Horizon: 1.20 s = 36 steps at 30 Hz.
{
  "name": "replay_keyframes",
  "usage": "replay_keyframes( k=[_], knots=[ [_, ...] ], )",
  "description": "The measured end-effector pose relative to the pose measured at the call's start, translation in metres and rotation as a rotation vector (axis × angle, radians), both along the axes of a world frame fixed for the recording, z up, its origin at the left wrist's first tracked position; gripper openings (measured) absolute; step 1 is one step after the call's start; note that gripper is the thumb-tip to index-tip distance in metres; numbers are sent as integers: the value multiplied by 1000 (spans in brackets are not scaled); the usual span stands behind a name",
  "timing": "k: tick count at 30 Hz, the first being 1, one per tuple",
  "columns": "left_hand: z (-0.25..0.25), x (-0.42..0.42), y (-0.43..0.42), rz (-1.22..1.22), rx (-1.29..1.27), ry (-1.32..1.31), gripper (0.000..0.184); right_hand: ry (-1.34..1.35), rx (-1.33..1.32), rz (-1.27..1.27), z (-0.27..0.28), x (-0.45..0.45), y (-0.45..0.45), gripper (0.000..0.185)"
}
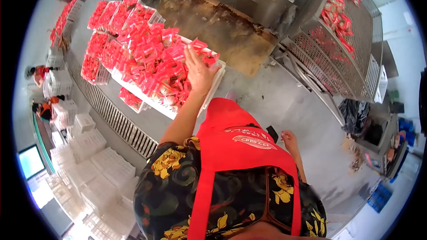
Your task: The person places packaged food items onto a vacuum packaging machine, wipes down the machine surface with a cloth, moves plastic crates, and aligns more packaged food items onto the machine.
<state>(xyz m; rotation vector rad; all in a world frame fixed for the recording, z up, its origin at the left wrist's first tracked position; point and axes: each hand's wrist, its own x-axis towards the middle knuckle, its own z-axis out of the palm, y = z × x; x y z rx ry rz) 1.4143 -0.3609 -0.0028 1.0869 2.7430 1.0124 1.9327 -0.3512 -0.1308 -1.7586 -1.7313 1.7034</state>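
Observation:
My left hand point(199, 72) rests on the right end of a heap of red plastic packets point(149, 55), its fingers stretched out and nothing gripped in it. The packets fill a white crate point(216, 82) and rise above its rim; some have see-through parts showing brownish contents. Low at my right side hangs my right hand point(289, 140), away from the packets, with its fingers loosely bent and no object visible in it. A red apron point(240, 140) covers my front between the two hands.
More crates of red packets point(95, 44) stand behind the heap. At right is a perforated metal bin point(318, 58) holding packets, beside a black bag point(354, 113). White crates point(100, 160) are stacked left, past a floor grate point(118, 118). Two people point(39, 74) are at far left.

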Motion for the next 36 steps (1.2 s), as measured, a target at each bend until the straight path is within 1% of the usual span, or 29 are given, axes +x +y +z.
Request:
replay_keyframes(
  k=[1, 2, 3, 5, 6, 7, 9, 10, 11, 12, 13, 14, 15, 16, 17, 18, 20, 21, 24, 26, 28, 29, 30, 31, 32, 33, 34, 35, 36],
  knots=[
    [0, -3, 12, 47, -1, 20, 127, -20, 11, 32, 8, -7, 14, 22],
    [1, -4, 23, 106, -65, 85, 114, -23, 13, 57, 14, -16, 28, 22],
    [-6, -13, 28, 130, -65, 78, 114, -70, 0, 85, 22, -25, 41, 21],
    [-28, -28, 31, 29, -52, 90, 73, -126, -9, 139, 28, -41, 67, 21],
    [-32, -31, 27, -5, 42, 124, 31, -100, 74, 230, 22, -51, 80, 21],
    [-30, -33, 23, 21, 38, 123, 31, -70, 156, 322, 25, -68, 92, 21],
    [-26, -35, 13, 19, 220, -16, 14, -38, 186, 421, 49, -114, 115, 22],
    [-16, -38, 7, 13, 347, -16, 16, -7, 214, 490, 68, -141, 126, 23],
    [-6, -40, 3, 45, 393, -20, 13, -44, 223, 572, 79, -162, 139, 23],
    [-12, -46, -4, 91, 490, -156, 9, -80, 232, 653, 90, -184, 152, 24],
    [-17, -50, -10, 137, 589, -288, 5, -17, 257, 681, 99, -205, 162, 24],
    [12, -44, -11, 258, 702, -466, 6, 16, 287, 757, 103, -224, 176, 24],
    [18, -47, -15, 271, 878, -489, 8, 102, 318, 771, 106, -244, 185, 24],
    [26, -48, -23, 365, 838, -419, 9, 192, 354, 786, 109, -266, 193, 24],
    [35, -48, -33, 458, 798, -345, 10, 196, 340, 836, 117, -290, 202, 24],
    [45, -48, -42, 471, 802, -329, 10, 202, 325, 882, 125, -314, 207, 25],
    [66, -40, -62, 621, 720, -113, 15, 281, 311, 914, 135, -362, 206, 27],
    [82, -31, -71, 695, 668, -143, 17, 315, 317, 951, 144, -388, 203, 28],
    [74, -15, -109, 768, 809, -253, 18, 448, 361, 1055, 154, -459, 177, 36],
    [76, -1, -123, 833, 831, -305, 19, 474, 315, 1076, 153, -500, 154, 50],
    [69, 13, -138, 886, 701, -235, 19, 489, 438, 1039, 141, -538, 130, 62],
    [60, 19, -150, 892, 618, -212, 19, 711, 795, 958, 110, -557, 119, 58],
    [61, 28, -151, 971, 543, -219, 19, 635, 704, 1032, 100, -566, 113, 40],
    [63, 32, -146, 1024, 482, -222, 19, 548, 525, 1076, 93, -575, 108, 24],
    [65, 34, -139, 1025, 673, -313, 19, 522, 531, 993, 94, -576, 103, 16],
    [66, 38, -133, 1013, 850, -420, 20, 571, 536, 937, 97, -574, 106, 16],
    [67, 39, -131, 968, 814, -431, 20, 618, 456, 930, 99, -573, 115, 20],
    [67, 37, -130, 929, 772, -435, 20, 777, 406, 858, 114, -568, 125, 18],
    [61, 33, -128, 904, 719, -363, 20, 680, 352, 920, 140, -557, 147, 16]
  ],
)
